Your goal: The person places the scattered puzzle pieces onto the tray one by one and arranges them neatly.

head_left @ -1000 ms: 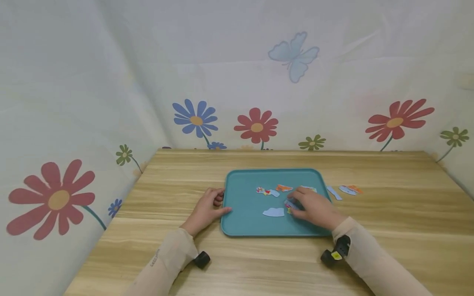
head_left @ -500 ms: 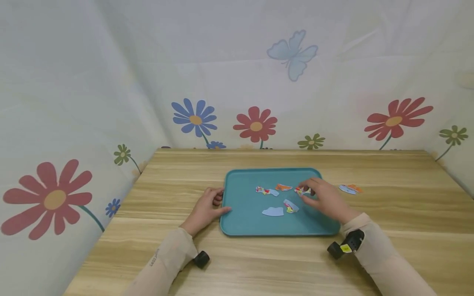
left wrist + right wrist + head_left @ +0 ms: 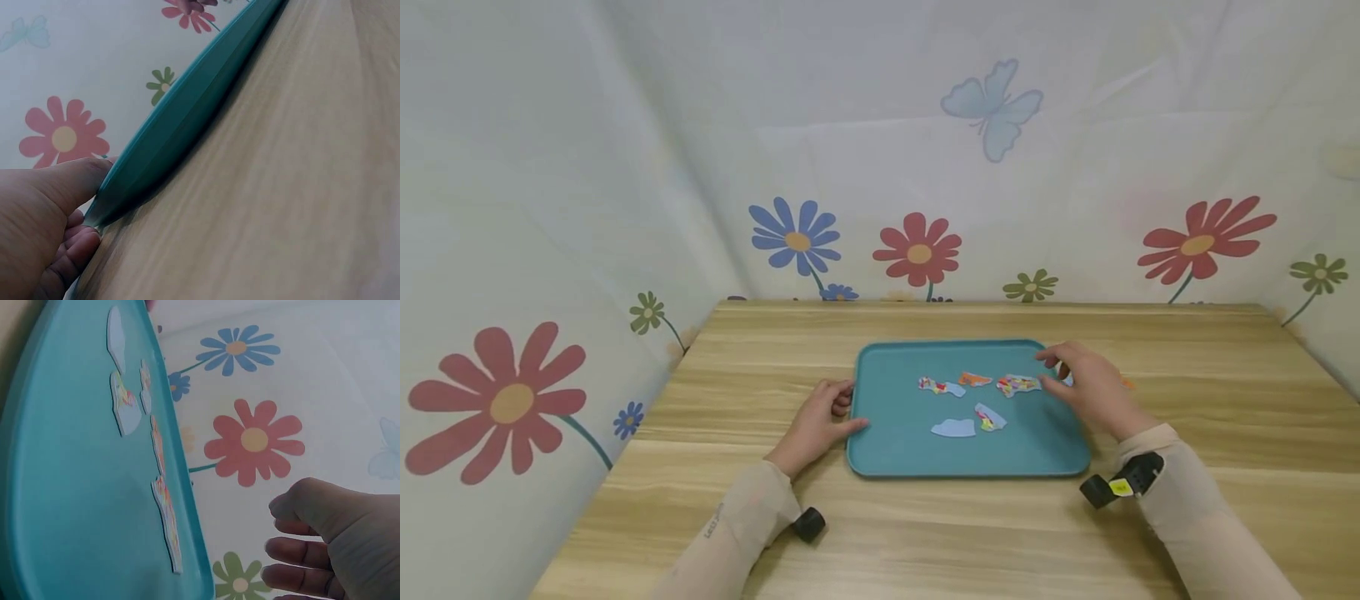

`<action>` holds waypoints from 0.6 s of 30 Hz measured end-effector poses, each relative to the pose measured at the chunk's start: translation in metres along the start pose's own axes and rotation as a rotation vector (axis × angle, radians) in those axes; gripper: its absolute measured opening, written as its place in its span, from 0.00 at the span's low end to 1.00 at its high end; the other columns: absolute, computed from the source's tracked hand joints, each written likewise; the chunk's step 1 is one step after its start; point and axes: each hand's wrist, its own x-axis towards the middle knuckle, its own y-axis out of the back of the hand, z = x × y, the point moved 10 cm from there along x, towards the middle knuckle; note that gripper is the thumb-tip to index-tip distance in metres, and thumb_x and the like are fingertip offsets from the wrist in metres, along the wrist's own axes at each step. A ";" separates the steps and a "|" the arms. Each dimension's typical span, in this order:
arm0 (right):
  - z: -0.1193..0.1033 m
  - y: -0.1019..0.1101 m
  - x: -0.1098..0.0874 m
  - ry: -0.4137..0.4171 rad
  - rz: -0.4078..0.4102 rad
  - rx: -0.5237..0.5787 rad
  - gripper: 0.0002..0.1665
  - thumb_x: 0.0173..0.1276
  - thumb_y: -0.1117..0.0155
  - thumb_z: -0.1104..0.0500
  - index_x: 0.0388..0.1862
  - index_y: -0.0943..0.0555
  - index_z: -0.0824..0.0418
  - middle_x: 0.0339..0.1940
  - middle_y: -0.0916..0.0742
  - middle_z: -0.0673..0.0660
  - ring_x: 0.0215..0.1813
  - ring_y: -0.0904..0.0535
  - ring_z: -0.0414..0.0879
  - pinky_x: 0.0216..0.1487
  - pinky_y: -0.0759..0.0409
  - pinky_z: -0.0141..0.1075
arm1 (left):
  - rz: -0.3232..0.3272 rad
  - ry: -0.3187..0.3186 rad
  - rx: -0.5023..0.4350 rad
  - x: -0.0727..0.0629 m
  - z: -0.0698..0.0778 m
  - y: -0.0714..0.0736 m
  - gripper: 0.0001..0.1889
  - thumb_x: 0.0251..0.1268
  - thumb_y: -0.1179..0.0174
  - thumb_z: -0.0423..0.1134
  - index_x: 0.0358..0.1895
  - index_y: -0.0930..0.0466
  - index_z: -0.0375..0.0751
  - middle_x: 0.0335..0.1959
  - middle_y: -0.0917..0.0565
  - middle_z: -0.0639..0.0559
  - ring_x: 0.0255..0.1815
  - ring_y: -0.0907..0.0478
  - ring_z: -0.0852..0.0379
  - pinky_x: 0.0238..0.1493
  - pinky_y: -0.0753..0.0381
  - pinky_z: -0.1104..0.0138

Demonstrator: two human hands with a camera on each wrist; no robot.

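Note:
My left hand point(image 3: 820, 421) grips the left rim of a teal tray point(image 3: 887, 450), thumb on top and fingers curled beside the edge in the left wrist view. Past the tray's right rim hovers my right hand point(image 3: 1093, 387), fingers loosely bent and apart, nothing seen between them in the right wrist view. On the tray lie flat puzzle pieces: a multicoloured one point(image 3: 1019, 384) nearest the right hand, an orange one point(image 3: 975, 379), a red-and-blue one point(image 3: 940, 387), a blue-and-yellow one point(image 3: 990, 417) and a plain pale blue one point(image 3: 953, 428).
An orange scrap of a piece point(image 3: 1127, 383) shows on the wooden table point(image 3: 970, 533) behind the right hand. A flower-printed cloth point(image 3: 850, 150) hangs behind and at the left of the table. Black wrist cameras sit on both sleeves.
My right hand has moved right from over the blue-and-yellow piece, past the multicoloured one, to the tray's right rim, uncovering both. My left hand has stayed on the tray.

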 end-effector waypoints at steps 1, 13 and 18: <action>0.003 0.002 0.000 -0.013 0.003 0.000 0.17 0.62 0.34 0.63 0.49 0.20 0.69 0.39 0.17 0.63 0.36 0.23 0.51 0.34 0.26 0.40 | -0.001 0.002 -0.002 0.000 0.000 0.000 0.35 0.55 0.29 0.41 0.66 0.32 0.34 0.49 0.25 0.45 0.45 0.26 0.54 0.52 0.23 0.59; 0.041 0.002 -0.003 -0.147 -0.047 -0.017 0.18 0.64 0.35 0.61 0.48 0.21 0.71 0.40 0.18 0.66 0.35 0.22 0.53 0.34 0.22 0.44 | -0.006 0.001 0.003 0.001 -0.001 0.000 0.36 0.55 0.29 0.42 0.67 0.32 0.34 0.49 0.25 0.45 0.45 0.26 0.55 0.51 0.23 0.61; 0.053 -0.004 -0.005 -0.197 -0.096 0.000 0.18 0.65 0.37 0.60 0.48 0.21 0.72 0.41 0.19 0.68 0.38 0.21 0.56 0.39 0.20 0.49 | -0.010 0.003 0.017 0.001 -0.002 0.000 0.36 0.55 0.29 0.42 0.67 0.32 0.35 0.49 0.26 0.46 0.45 0.26 0.56 0.51 0.23 0.62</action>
